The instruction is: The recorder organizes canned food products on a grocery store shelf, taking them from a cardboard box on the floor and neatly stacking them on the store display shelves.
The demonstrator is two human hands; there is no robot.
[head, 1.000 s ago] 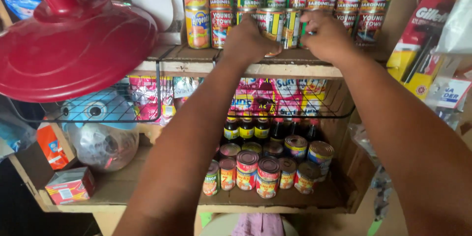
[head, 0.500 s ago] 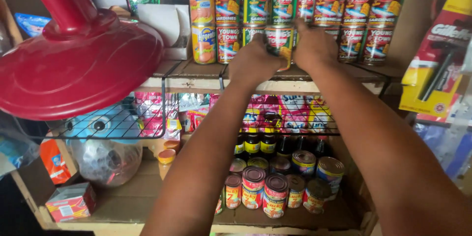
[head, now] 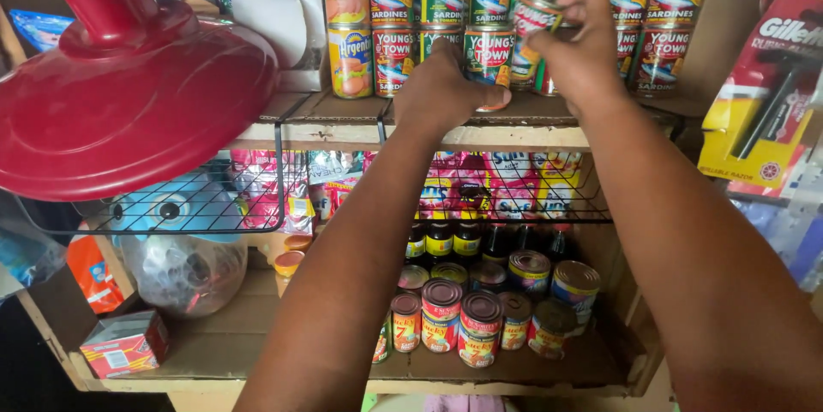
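Reaching up to the top shelf (head: 343, 120), my left hand (head: 446, 86) closes around a sardine can (head: 489, 60) in the bottom row, its lower half hidden; my right hand (head: 579, 48) pinches a tilted can (head: 533, 22), its fingers covering most of it; the upper cans are cut off.

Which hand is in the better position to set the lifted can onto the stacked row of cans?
Probably the right hand: it already grips the tilted red can at the upper row. The left hand rests lower, against a green can on the wooden shelf.
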